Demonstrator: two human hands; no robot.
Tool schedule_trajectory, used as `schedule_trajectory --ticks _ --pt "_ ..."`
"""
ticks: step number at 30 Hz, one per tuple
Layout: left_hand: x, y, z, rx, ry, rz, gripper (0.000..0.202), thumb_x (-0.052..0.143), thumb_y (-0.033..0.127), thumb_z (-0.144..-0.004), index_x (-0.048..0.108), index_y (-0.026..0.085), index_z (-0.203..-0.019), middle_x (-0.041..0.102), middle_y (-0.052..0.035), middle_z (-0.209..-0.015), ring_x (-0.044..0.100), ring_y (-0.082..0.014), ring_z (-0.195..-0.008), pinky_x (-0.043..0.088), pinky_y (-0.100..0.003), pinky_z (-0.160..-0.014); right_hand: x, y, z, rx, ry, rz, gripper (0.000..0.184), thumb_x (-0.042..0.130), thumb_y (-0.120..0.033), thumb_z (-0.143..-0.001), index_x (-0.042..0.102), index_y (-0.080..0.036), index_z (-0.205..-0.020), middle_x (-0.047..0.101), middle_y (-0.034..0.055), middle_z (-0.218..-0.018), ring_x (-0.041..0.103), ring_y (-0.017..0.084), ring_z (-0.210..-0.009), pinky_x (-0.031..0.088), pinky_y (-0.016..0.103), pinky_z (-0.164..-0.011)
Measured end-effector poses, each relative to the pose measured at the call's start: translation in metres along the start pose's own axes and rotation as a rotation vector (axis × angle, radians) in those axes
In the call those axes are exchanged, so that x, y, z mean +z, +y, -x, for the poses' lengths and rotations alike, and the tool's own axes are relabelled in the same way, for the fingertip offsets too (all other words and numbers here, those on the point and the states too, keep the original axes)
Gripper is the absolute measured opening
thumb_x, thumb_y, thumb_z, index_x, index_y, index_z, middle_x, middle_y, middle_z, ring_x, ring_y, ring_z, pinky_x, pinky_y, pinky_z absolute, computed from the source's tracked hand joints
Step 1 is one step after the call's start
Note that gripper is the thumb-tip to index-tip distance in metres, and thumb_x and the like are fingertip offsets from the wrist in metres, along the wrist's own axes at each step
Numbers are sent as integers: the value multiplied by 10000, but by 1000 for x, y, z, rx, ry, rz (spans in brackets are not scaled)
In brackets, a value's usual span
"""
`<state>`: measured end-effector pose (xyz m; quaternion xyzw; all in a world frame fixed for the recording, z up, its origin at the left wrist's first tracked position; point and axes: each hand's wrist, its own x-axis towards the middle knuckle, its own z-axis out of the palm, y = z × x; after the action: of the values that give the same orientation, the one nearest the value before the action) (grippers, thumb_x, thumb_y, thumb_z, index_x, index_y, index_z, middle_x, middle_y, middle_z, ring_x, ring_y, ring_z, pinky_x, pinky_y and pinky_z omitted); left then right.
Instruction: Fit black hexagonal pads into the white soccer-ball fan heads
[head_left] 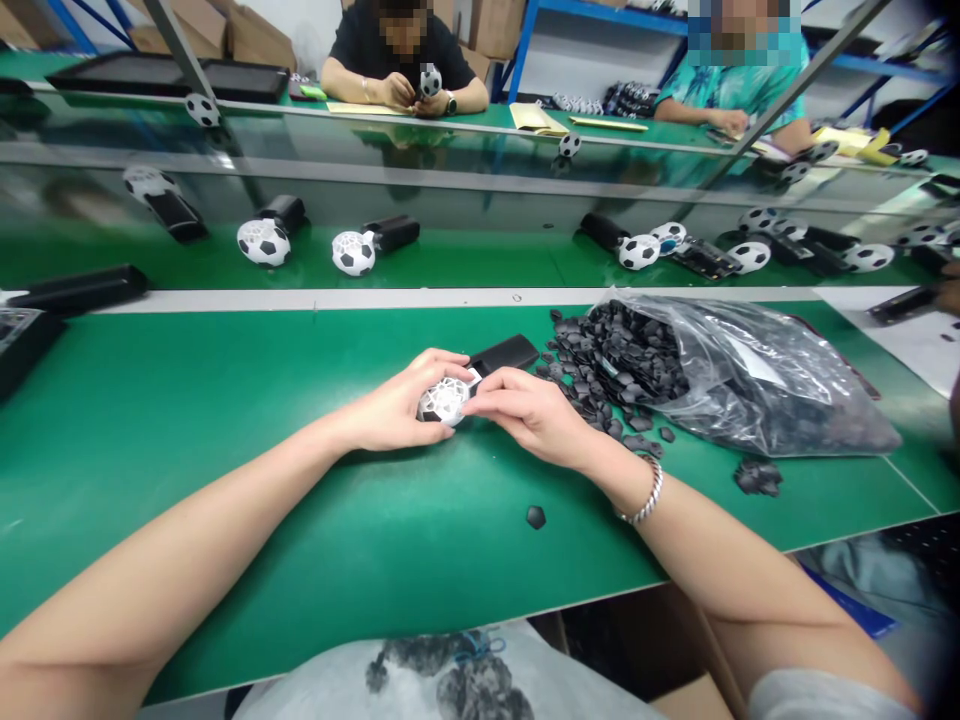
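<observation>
I have the left hand curled around the white ball, between both hands over the desk; the right hand touches its side, gripping what I cannot tell; black pieces lie just beyond the right hand

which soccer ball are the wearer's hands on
The mostly white ball with the left hand around it and the right hand at its side; other balls are beyond the white strip.

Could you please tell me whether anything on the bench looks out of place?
Loose dark pieces spread from the clear bag onto the green bench, perhaps deliberately; one black pentagon lies alone toward the front edge, apart from the others, so it looks stray.
</observation>
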<state>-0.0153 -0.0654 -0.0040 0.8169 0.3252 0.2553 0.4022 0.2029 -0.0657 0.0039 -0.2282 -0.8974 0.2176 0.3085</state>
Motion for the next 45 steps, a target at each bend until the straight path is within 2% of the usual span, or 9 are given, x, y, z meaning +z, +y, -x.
schedule_trajectory --ticks 4,7,11,16,21,28,33,39,45 --pt "6 0 -2 -5 70 24 475 692 365 -721 488 220 -1125 363 -78 -1266 323 -262 -1219 297 -455 -1046 6 4 -2 -46 70 -10 46 534 -180 -878 548 -179 -922 598 28 -802 556 150 -754 464 275 -705" --pt "10 0 -3 11 118 29 441 691 379 -731 503 215 -1094 399 -82 -1237 335 -258 -1211 305 -455 -1039 10 5 -4 -59 113 -15 71 554 -147 -863 526 -175 -923 596 17 -792 555 137 -742 463 258 -700" --pt "13 1 -4 24 167 22 374 643 344 -764 510 204 -1084 423 -83 -1215 357 -244 -1196 312 -443 -1037 14 5 -5 -93 106 10 101 507 -117 -882 523 -190 -950 600 17 -811 544 139 -737 458 265 -684" --pt "15 2 -4 30 198 1 340 617 292 -753 521 187 -1062 444 -90 -1191 379 -244 -1177 326 -445 -1026 16 11 -4 -61 207 0 111 617 -215 -836 547 -178 -913 559 34 -825 534 157 -793 454 289 -725" --pt "15 1 -3 36 195 -13 355 580 251 -745 516 191 -1089 437 -88 -1205 376 -240 -1182 332 -445 -1021 13 17 -2 -38 135 23 86 625 -270 -829 614 -186 -845 543 41 -852 522 163 -829 440 302 -739" --pt "16 -2 -3 81 202 -58 351 594 288 -774 508 191 -1100 443 -85 -1202 391 -229 -1169 352 -423 -1007 12 18 0 73 127 -20 69 620 -259 -831 624 -191 -822 520 47 -884 512 177 -880 430 337 -797" --pt "15 0 -4 75 186 -84 336 583 275 -781 501 189 -1096 439 -88 -1202 397 -230 -1160 359 -422 -1000 9 17 -1 103 109 -49 51 648 -230 -806 616 -190 -808 516 44 -902 504 181 -907 411 344 -819" --pt "14 0 -5 63 173 -97 303 575 250 -767 502 188 -1056 440 -80 -1186 390 -234 -1161 365 -418 -994 9 13 -6 166 109 -103 69 678 -191 -775 610 -190 -786 517 20 -850 503 166 -860 404 326 -792" --pt "16 2 -7 33 205 -119 369 657 222 -701 506 192 -1036 450 -67 -1167 418 -232 -1136 379 -387 -986 11 12 -8 211 117 -113 75 688 -184 -764 615 -191 -784 517 15 -841 505 162 -852 404 320 -787"
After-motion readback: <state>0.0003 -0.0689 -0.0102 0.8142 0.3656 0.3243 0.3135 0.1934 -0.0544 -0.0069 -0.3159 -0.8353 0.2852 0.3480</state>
